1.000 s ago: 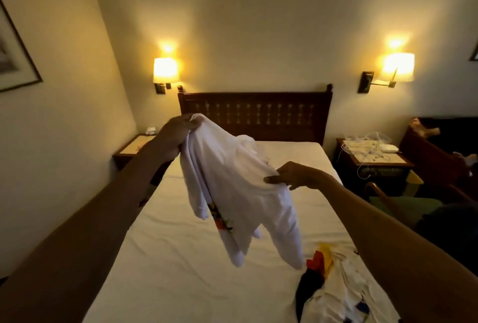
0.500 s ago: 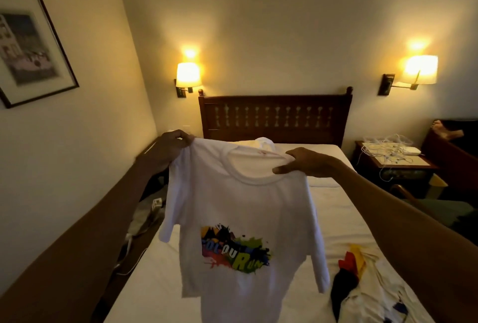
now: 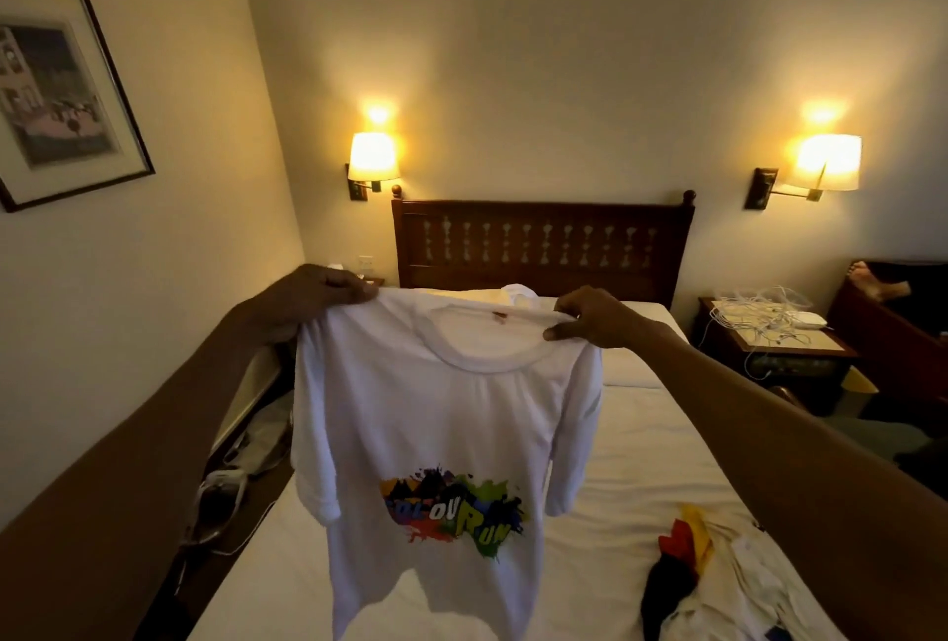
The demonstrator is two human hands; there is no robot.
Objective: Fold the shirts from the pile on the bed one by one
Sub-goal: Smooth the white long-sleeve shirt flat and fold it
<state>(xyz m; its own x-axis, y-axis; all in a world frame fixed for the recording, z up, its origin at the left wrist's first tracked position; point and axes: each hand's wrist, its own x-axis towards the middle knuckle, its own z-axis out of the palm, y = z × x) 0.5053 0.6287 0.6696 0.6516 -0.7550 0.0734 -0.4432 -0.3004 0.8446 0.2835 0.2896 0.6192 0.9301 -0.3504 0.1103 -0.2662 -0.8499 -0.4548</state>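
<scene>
Over the last second you opened the white shirt (image 3: 446, 425) from a bunched hang into a flat spread, printed front toward you.

Your left hand (image 3: 313, 291) pinched one shoulder, fingers curled together over the seam. Your right hand (image 3: 595, 317) pinched the other shoulder just beside the collar rim, thumb below and fingers clamped on the cloth. The shirt hung in the air in front of the headboard (image 3: 544, 240), clear of the bed (image 3: 641, 435). Both sleeves drooped. The hem ran out of the lower edge of the view, so its clearance could not be judged.

Bare sheet lay open between the shirt and the headboard. A small white bundle (image 3: 518, 292) sat at the foot of the headboard. The pile (image 3: 718, 584) of remaining shirts lay well in front of the headboard, on the nightstand (image 3: 779, 348) side. On the other side of the headboard, the strip between the bed's edge and the wall held white cords (image 3: 225, 486).

The splash print (image 3: 451, 512) read "COLOUR RUN", the first letter indistinct. A small red neck tag (image 3: 497, 316) was too small to read.
</scene>
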